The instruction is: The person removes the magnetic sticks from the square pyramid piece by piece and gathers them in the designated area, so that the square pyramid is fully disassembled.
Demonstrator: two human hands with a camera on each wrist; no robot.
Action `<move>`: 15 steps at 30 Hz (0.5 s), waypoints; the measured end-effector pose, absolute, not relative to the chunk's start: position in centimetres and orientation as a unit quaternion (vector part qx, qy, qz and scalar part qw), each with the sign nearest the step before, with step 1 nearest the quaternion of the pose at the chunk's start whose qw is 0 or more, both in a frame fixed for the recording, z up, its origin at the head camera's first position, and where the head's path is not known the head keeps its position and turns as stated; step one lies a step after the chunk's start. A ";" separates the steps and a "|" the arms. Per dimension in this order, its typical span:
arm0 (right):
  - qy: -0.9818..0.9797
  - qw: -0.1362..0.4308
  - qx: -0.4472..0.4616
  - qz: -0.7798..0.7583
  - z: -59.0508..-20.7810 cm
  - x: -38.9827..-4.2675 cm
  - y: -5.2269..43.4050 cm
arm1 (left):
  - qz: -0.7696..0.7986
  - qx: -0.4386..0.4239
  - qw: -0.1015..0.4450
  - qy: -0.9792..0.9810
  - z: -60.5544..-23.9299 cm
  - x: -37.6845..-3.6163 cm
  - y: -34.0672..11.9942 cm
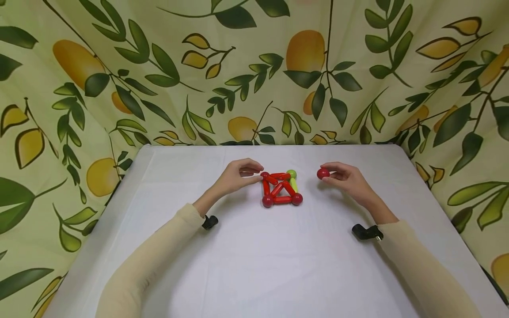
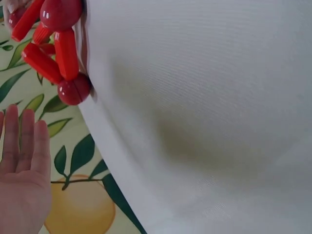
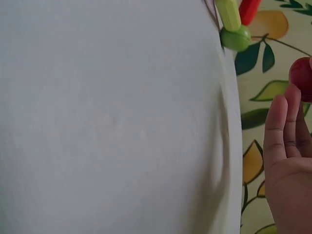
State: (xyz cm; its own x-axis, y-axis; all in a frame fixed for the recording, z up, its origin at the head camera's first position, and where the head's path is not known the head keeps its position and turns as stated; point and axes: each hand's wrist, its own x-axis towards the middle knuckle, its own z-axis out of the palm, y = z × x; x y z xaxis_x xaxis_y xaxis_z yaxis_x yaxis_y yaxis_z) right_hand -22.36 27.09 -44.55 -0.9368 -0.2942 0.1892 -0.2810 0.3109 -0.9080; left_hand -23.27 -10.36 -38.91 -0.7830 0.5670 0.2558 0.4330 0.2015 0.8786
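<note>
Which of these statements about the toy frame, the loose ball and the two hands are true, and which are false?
1. The right hand pinches a red ball. True.
2. The frame is built only of red pieces. False: it has a green ball and a green rod.
3. The left hand touches the frame's far left corner. True.
4. The red ball is joined to the frame. False: it is held apart, to the frame's right.
5. The table is covered in white. True.

red ball (image 1: 323, 173) aloft, red-green rod frame (image 1: 280, 189) flat
</note>
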 end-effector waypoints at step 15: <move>0.837 0.007 -0.138 -0.529 -44.8 -23.0 30.1 | 0.553 0.317 0.087 0.765 -38.7 -23.2 -11.7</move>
